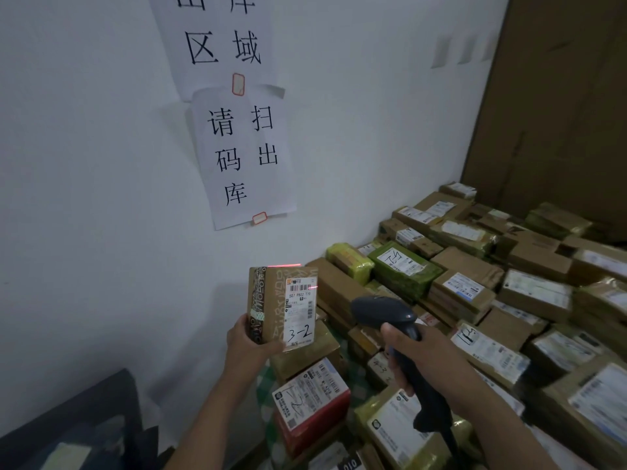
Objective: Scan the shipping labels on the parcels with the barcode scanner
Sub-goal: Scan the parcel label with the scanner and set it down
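White wall (101,164) fills the head view, with two paper signs (242,154) taped to it. Along its foot a pile (492,293) of parcels runs off to the right, most of them label up.

My left hand (251,344) grips one box (271,300) by its lower left corner, fingers curled behind it and thumb on the taped side. It stands upright, clear of the pile's near left corner. Its label (300,310), marked 3-2, faces me. My right hand (417,361) is clenched round the handle of the scanner (383,310), whose head points at the box from just beside it.

The red beam (285,265) is where I see trouble. Most of it lies along the box's top edge, and only a faint trace touches the barcode. Aimed this high, I'd expect no read, or a read off some label in the pile behind. Tipping the head down should cure that.

My grip is the other risk. I hold only one corner, so the box could twist or drop onto the red parcel (310,401) below.
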Motion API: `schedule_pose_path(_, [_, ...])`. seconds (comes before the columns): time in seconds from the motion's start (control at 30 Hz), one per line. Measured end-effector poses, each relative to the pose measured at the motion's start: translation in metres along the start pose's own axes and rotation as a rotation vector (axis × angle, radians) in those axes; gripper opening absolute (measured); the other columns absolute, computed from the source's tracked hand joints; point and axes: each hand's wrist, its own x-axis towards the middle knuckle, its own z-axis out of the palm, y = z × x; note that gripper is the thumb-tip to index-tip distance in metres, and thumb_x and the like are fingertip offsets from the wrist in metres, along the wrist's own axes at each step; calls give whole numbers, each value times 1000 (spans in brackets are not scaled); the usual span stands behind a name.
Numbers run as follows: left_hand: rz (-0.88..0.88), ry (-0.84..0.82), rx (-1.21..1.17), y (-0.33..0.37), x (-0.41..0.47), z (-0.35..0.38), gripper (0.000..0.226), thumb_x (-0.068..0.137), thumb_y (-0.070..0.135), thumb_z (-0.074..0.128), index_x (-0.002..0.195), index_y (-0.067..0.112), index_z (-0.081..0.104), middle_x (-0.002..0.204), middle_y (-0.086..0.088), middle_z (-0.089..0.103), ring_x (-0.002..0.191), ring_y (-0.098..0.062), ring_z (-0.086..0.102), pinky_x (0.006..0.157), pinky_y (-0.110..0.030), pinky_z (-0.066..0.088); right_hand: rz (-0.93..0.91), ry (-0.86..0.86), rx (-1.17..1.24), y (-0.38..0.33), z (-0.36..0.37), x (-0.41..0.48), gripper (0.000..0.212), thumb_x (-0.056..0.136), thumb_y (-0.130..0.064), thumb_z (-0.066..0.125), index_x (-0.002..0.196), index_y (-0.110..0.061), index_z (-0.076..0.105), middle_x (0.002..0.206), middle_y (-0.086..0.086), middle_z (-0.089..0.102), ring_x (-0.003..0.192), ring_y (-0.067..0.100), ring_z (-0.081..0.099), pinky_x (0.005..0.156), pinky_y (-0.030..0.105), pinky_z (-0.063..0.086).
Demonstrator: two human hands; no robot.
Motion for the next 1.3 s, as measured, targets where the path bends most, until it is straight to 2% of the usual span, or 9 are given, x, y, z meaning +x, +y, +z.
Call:
schedule_pose_path(0.07, [0,-13,-9,0,-1,2,94,41,35,92,126,26,52,124,-4,60,104,-20,67,73,-34,62,1,4,4,0,-2,-1,57,73,-55,64,72,2,60,56,15,58,45,23,52,52,32,46])
schedule_pose_path(0.2, [21,-31,0,0,0,6,68,62,5,90,118,20,56,111,-3,70,95,-17,71,63,-24,59,1,6,-23,4,-5,2,59,72,-60,64,70,-1,61,57,16,60,47,24,53,54,32,48])
schedule_pose_path(0.37, [12,-72,-28,3,7,13,63,66,6,88,120,18,57,110,-2,71,92,-15,71,60,-21,57,26,17,-45,7,-6,13,60,70,-62,65,70,-3,61,57,13,61,47,24,55,54,32,49])
schedule_pose_path(0.6, [10,-125,-50,31,39,50,31,86,24,73,114,26,60,97,2,74,73,-11,73,56,-23,54,67,197,-14,5,-15,42,47,89,-43,62,78,3,62,54,9,60,45,20,57,51,28,50])
schedule_pose_path(0.87, [-211,-275,-163,33,123,137,54,82,52,72,120,16,57,109,-4,68,100,-24,67,87,-46,59,136,373,30,6,-23,94,44,92,-39,62,90,5,63,60,8,64,45,19,57,44,22,48])
schedule_pose_path(1.03, [-300,-260,-240,17,161,166,72,75,65,67,123,11,63,111,-6,71,100,-24,69,88,-46,58,164,375,22,20,-21,120,36,90,-39,65,76,-6,62,60,8,62,47,17,57,50,26,49])
schedule_pose_path(1.1, [-247,-226,-103,13,168,169,68,77,67,61,118,13,63,109,-5,69,101,-26,66,91,-47,56,167,342,-43,25,-17,128,34,90,-42,64,74,-12,63,60,8,61,49,16,57,54,29,50])
schedule_pose_path(1.17, [-132,-200,83,14,169,167,46,96,51,50,118,13,63,111,-9,67,101,-28,63,89,-43,54,156,302,-83,28,-11,135,32,89,-44,64,77,-14,63,61,7,64,50,16,59,61,35,53])
schedule_pose_path(1.3, [80,-274,291,5,171,150,43,101,48,44,117,14,65,107,-5,70,97,-22,65,83,-36,54,182,236,-133,31,2,147,37,87,-46,65,84,-10,66,62,5,66,51,16,59,65,38,53])
